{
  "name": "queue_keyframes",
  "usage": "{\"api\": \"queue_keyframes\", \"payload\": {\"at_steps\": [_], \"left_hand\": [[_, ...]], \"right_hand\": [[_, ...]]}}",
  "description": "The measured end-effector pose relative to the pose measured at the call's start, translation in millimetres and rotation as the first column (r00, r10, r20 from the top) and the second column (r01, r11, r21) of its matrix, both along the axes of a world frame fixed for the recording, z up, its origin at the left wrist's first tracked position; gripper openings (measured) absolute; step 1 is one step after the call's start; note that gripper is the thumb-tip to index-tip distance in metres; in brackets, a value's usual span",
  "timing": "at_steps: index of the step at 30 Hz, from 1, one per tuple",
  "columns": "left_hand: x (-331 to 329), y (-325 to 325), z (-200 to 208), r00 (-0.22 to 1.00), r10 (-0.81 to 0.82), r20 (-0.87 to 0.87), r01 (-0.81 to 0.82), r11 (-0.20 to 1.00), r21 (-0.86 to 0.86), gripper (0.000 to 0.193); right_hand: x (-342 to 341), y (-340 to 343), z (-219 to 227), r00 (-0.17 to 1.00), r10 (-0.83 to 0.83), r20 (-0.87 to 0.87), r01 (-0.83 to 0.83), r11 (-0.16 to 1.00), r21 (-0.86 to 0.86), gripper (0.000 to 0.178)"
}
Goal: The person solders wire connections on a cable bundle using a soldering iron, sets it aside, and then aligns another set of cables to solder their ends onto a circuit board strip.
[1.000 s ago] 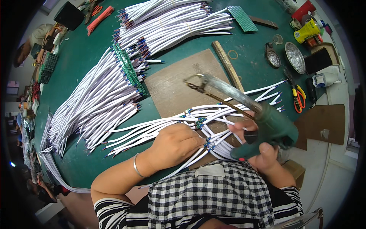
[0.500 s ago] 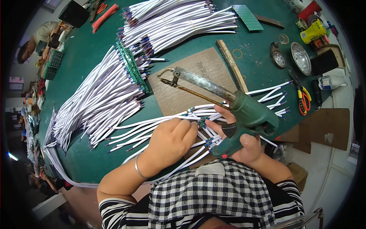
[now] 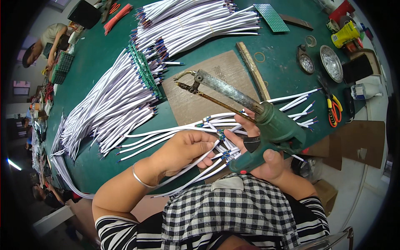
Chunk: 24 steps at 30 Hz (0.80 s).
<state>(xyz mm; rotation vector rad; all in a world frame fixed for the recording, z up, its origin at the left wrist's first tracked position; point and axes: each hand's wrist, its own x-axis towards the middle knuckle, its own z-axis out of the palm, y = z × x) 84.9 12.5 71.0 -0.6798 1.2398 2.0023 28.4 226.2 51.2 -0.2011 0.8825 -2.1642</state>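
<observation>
My left hand [image 3: 179,152] pinches a white cable [image 3: 199,161] between thumb and fingers, its end up against a small green circuit board [image 3: 221,136]. In my right hand [image 3: 273,164] is a green-bodied soldering gun [image 3: 280,125] with a long metal tube; its burnt tip points up and left, above the brown board [image 3: 216,79]. The right index fingertip is beside the small circuit board, whether touching it I cannot tell. Several more white cables with blue and red wire ends lie under both hands, partly hidden by the gun.
Large bundles of white cables [image 3: 110,102] fill the table's left and back, with green circuit strips [image 3: 143,71] across one. A wooden bar [image 3: 252,71], pliers [image 3: 334,110], a metal dish [image 3: 331,63] and a yellow bottle [image 3: 345,35] are to the right. Another person [image 3: 52,39] works at far left.
My left hand has turned and shifted slightly left and down, its fingers opening out, and a white cable now shows in its pinch. The soldering gun has moved slightly right.
</observation>
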Motion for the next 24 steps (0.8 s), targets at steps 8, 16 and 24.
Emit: {"api": "queue_keyframes", "payload": {"at_steps": [8, 16, 24], "left_hand": [[16.0, 17.0, -10.3, 0.978, 0.207, -0.021, -0.198, 0.958, 0.207, 0.013], [21.7, 30.4, -16.6, 0.897, 0.431, -0.098, -0.41, 0.894, 0.181, 0.014], [19.6, 29.6, -23.0, 0.833, 0.023, -0.553, -0.341, 0.809, -0.479, 0.015]], "right_hand": [[1.4, 4.9, 6.5, 1.0, 0.02, -0.005, -0.02, 0.999, -0.03, 0.084], [2.0, 2.8, 0.0, 1.0, -0.015, -0.011, 0.015, 0.999, -0.049, 0.083], [7.5, 1.6, -13.1, 0.999, 0.045, 0.019, -0.045, 0.999, -0.007, 0.084]]}}
